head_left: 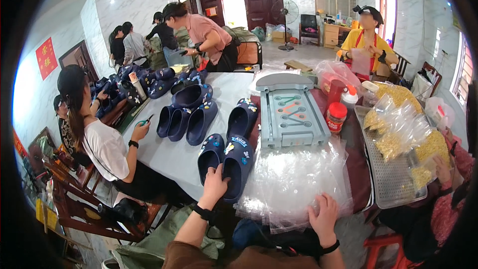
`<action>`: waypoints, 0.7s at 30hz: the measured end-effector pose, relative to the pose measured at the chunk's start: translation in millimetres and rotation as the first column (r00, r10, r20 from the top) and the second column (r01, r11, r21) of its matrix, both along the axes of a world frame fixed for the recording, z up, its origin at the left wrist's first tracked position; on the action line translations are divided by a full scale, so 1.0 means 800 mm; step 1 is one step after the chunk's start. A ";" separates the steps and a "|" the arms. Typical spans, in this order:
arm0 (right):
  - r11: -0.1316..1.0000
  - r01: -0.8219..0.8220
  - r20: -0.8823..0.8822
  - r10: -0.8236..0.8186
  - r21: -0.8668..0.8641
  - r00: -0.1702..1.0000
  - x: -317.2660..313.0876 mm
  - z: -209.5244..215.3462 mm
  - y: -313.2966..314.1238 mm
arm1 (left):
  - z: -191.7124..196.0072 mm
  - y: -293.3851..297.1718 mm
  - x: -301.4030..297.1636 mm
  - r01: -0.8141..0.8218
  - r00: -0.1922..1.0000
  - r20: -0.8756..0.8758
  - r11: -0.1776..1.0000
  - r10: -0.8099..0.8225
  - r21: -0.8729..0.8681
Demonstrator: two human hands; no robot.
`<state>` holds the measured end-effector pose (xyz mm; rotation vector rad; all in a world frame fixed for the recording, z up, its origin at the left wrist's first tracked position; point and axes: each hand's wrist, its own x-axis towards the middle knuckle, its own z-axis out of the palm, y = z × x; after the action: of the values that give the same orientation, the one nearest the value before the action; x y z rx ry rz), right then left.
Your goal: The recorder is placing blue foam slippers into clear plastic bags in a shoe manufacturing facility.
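My left hand is closed on the edges of a pair of navy clogs at the front of the table, its fingers reaching into the openings. One clog is on the left and the other on the right, both with colourful charms on the toes. A third navy clog lies just behind them. Flat on a pile of clear plastic bags, my right hand has its fingers apart and holds nothing. Behind the bags is a grey plastic case with a slotted lid.
More navy clogs stand left of mine. A red-lidded jar is beside the case. On the right, a metal tray bears bags of small yellow pieces. A person in white holds scissors; another's hand is at the tray.
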<state>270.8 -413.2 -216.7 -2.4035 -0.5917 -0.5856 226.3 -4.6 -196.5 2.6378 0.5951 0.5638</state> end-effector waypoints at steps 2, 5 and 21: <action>1.000 -0.005 0.015 0.005 0.002 1.000 0.001 0.002 0.001 | 0.000 -0.006 -0.018 -0.049 0.994 0.098 0.996 0.056 -0.073; 1.000 -0.010 0.021 0.010 -0.008 1.000 0.001 0.001 0.001 | 0.001 -0.003 -0.033 -0.064 0.979 0.191 0.997 0.069 -0.036; 0.996 -0.056 -0.054 0.060 0.073 0.997 -0.005 0.055 0.000 | 0.115 -0.183 -0.018 0.317 0.851 0.385 0.934 -0.357 0.166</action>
<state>266.6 -412.9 -172.7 -2.3201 -0.6047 -0.5043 211.6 -151.3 -104.4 2.5100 -0.0289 1.0139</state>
